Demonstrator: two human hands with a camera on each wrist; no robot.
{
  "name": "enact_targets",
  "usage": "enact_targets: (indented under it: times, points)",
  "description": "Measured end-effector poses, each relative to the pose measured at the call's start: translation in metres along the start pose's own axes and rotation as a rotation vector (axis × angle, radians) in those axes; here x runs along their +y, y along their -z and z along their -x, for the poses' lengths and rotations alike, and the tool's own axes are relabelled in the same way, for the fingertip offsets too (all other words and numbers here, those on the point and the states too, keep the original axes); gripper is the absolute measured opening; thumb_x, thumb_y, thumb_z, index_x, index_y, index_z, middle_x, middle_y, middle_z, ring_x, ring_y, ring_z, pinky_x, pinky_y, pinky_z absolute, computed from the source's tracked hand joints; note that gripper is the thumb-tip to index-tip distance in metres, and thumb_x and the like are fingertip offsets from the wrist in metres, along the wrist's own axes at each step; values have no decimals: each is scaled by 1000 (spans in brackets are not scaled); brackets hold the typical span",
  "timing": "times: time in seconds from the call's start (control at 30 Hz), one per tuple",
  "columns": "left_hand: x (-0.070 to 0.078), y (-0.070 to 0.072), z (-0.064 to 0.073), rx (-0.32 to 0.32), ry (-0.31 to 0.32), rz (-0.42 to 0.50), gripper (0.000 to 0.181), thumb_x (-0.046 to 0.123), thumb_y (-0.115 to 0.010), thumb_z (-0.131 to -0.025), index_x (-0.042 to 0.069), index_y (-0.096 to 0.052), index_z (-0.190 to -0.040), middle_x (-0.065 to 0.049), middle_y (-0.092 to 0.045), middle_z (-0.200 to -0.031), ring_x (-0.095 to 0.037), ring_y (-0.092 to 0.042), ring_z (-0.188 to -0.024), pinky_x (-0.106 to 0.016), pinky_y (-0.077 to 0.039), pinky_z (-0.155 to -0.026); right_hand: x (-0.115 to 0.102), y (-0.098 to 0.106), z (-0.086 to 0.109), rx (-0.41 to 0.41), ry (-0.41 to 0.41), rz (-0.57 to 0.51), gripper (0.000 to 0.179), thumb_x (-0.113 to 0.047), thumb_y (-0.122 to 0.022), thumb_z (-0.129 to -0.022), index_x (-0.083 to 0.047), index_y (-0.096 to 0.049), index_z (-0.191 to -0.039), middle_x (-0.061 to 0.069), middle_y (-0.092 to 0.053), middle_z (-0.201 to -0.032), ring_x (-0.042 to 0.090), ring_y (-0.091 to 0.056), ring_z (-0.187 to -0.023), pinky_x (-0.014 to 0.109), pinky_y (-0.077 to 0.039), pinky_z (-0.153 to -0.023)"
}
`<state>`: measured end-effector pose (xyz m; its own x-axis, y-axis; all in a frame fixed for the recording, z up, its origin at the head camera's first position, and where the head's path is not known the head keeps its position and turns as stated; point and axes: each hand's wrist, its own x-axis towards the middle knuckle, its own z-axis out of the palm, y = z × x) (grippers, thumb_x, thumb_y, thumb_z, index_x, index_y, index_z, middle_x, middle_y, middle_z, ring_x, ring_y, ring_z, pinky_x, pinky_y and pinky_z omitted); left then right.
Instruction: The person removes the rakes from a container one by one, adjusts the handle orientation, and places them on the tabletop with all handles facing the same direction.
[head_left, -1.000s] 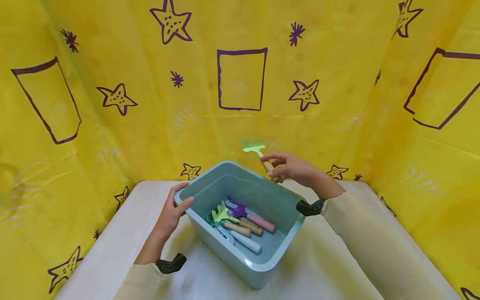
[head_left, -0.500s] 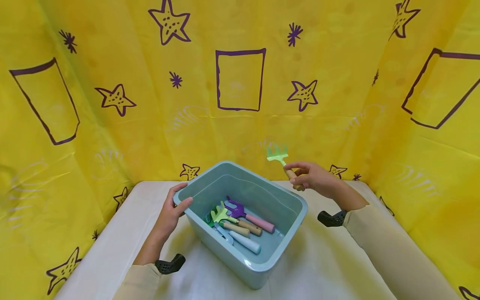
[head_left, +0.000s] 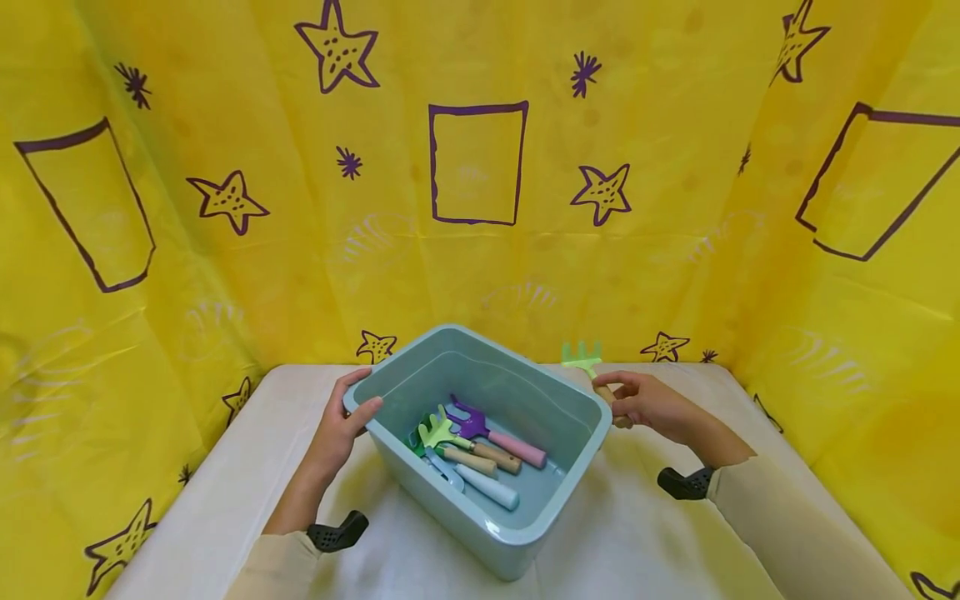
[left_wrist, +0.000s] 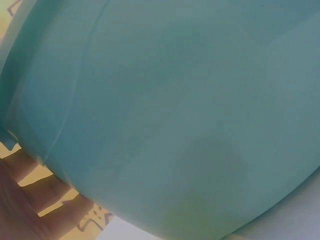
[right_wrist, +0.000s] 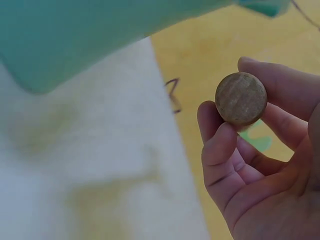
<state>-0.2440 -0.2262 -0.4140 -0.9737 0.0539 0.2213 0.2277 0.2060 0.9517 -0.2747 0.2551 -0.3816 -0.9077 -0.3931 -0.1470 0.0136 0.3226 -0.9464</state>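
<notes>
My left hand (head_left: 339, 429) grips the far left corner of a blue-green plastic bin (head_left: 468, 521), thumb over the rim and fingers outside; in the left wrist view several fingers (left_wrist: 47, 192) lie against its wall. Beyond the bin's right side, my right hand (head_left: 663, 410) pinches the wooden handle of a small light-green hand rake (head_left: 582, 360), tines pointing away. The right wrist view looks onto the round handle end (right_wrist: 241, 98) between thumb and fingertips. Inside the bin lie a purple hand fork (head_left: 471, 421) with a pink handle, another light-green rake (head_left: 441, 431) and a pale blue tool (head_left: 487, 487).
The bin stands at an angle on a table with a white cover (head_left: 637, 517). Yellow sheeting (head_left: 480, 275) with purple drawings encloses the back and both sides. A dark green tool (head_left: 415, 440) lies partly hidden under the others in the bin.
My right hand has carried the hand rake from above the bin's far edge to the right and then down beside the bin. My left hand keeps its grip on the rim.
</notes>
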Motion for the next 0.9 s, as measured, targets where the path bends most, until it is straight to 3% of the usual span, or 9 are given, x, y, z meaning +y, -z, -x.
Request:
enact_targets:
  times: [0.17, 0.3, 0.6, 0.9]
  points:
    - [0, 0, 1, 1, -2, 0, 59, 31, -58, -98, 20, -30, -148, -17, -35, -146, -41, -43, -124, -61, -39, -99, 29, -4, 5, -7, -46, -24, 56, -7, -68, -89, -1, -45, -140, 25, -57, -99, 27, -55, -75, 38, -49, -75]
    - [-1, 1, 0, 6, 0, 1, 57, 30, -58, -98, 21, -30, -147, -17, -35, -146, -41, -43, -124, -61, -39, -99, 47, -7, 7, 10, -83, -34, 53, -3, -64, -90, 1, -45, -139, 23, -55, -97, 27, -56, -76, 38, -51, -74]
    - [-1, 1, 1, 2, -2, -12, 58, 32, -58, -97, 21, -30, -148, -16, -34, -146, -42, -42, -125, -61, -39, -99, 75, -15, 3, 137, -164, 22, 50, -4, -68, -87, 0, -52, -134, 15, -57, -97, 27, -57, -78, 35, -52, -70]
    - [3, 1, 2, 3, -1, -3, 57, 30, -57, -98, 20, -30, -148, -17, -35, -146, -40, -43, -123, -60, -39, -99, 89, -21, -8, 324, -191, 307, 46, -8, -71, -85, -4, -56, -129, 16, -58, -99, 25, -58, -77, 34, -56, -69]
